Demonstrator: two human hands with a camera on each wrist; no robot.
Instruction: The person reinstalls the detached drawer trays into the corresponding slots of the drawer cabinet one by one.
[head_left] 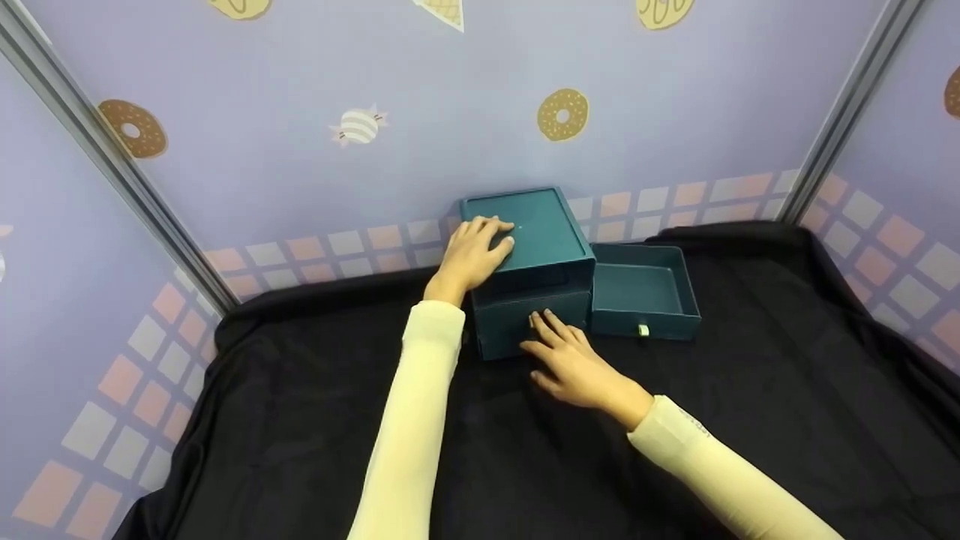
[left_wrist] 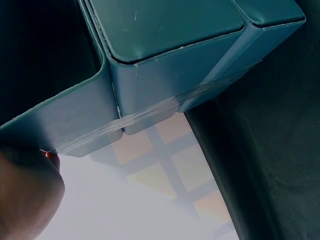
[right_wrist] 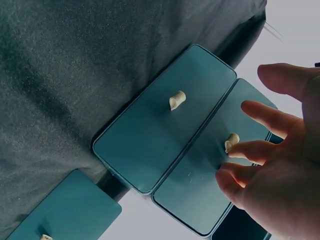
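A teal drawer cabinet (head_left: 551, 236) stands against the back wall, with an uncovered slot (head_left: 536, 280) below its top. My left hand (head_left: 474, 251) rests on the left part of the top, fingers spread. Below the slot, the fingertips of my right hand (head_left: 576, 366) are at the front of the middle drawer (right_wrist: 185, 182), close to its small pale pull tab (right_wrist: 232, 142). These fingers are extended and loosely bent. The bottom drawer (right_wrist: 145, 132) has its own tab (right_wrist: 177, 100). A separate teal drawer (head_left: 619, 322) lies right of the cabinet, nothing inside it.
Black cloth (head_left: 322, 420) covers the table and bunches up along the walls. Purple walls (head_left: 450, 90) printed with sweets and tiles enclose the back and both sides. Metal posts (head_left: 847, 112) mark the corners.
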